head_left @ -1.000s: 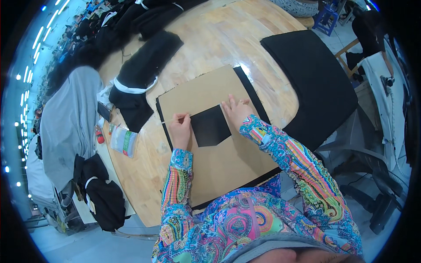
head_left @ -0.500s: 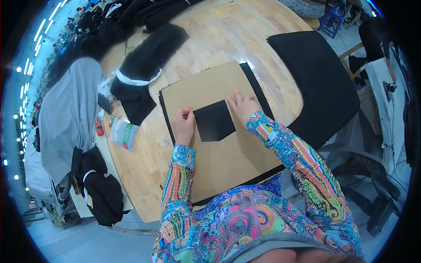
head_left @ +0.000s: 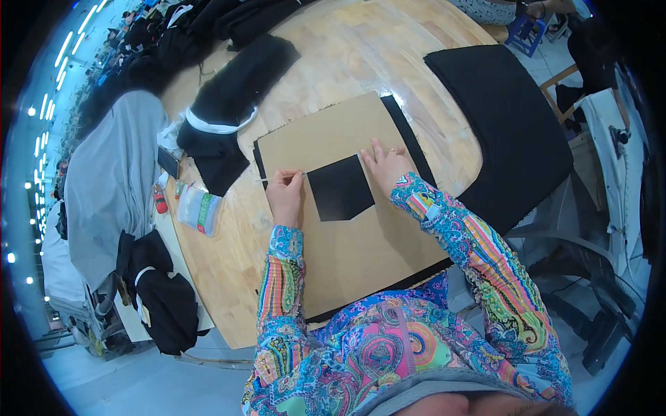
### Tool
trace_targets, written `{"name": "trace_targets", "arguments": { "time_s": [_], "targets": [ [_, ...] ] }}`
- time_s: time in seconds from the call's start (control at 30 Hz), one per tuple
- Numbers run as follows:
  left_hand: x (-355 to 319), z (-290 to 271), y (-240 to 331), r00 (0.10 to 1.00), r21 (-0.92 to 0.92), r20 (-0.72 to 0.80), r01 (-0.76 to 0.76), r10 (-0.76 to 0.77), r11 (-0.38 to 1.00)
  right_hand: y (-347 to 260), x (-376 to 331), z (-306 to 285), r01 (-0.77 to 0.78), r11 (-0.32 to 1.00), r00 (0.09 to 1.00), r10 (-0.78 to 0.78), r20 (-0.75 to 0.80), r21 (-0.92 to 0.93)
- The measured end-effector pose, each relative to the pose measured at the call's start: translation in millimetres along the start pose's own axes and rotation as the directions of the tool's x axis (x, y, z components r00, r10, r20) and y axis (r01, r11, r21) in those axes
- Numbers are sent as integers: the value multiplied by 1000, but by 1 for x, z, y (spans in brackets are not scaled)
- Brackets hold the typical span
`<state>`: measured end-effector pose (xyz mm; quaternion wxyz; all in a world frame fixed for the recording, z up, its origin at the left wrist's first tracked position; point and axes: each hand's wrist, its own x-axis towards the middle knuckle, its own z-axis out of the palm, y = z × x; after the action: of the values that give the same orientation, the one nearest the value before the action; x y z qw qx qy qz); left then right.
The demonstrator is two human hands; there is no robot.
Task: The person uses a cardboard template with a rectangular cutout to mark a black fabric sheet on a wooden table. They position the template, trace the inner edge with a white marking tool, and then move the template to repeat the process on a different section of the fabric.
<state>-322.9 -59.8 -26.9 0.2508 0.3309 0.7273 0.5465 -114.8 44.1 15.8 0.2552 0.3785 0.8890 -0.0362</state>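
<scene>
A brown card sheet (head_left: 347,270) lies on a larger stack of black fabric (head_left: 408,135), whose edges show around it. Within the sheet is a black five-sided pocket shape (head_left: 342,188); I cannot tell if it is an opening or a piece on top. My left hand (head_left: 284,194), at the shape's upper left corner, is closed in a pinch on a thin white stick (head_left: 262,180). Beside the upper right corner, my right hand (head_left: 390,168) lies open on the sheet, fingers stretched out, a ring on one finger.
Black fabric pieces (head_left: 503,132) are piled on the wooden table's (head_left: 347,55) right. A black bundle (head_left: 229,104) with a white band lies left, near a phone (head_left: 168,161), a red tool (head_left: 160,200) and a clear packet (head_left: 200,210). A chair (head_left: 590,277) stands at right.
My left hand has turned slightly, and the white stick now shows on both sides of its fingers. My right hand stays in place on the sheet.
</scene>
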Motion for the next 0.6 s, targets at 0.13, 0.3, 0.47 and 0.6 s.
{"name": "trace_targets", "arguments": {
  "time_s": [0.13,0.3,0.47,0.6],
  "targets": [
    [-2,4,3,998,179,12,-63,62,982,0,0,-1,-8,1000,1000,8,13,-28],
    [-6,8,12,991,324,23,-134,134,937,1,-3,-4,-4,999,1000,5,22,-46],
    [-9,6,15,996,327,-8,-77,84,942,0,-3,-6,5,997,1000,-3,30,-74],
    [-8,7,13,996,243,0,-89,92,966,1,-2,-2,-6,999,1000,6,8,-44]
  ]
}}
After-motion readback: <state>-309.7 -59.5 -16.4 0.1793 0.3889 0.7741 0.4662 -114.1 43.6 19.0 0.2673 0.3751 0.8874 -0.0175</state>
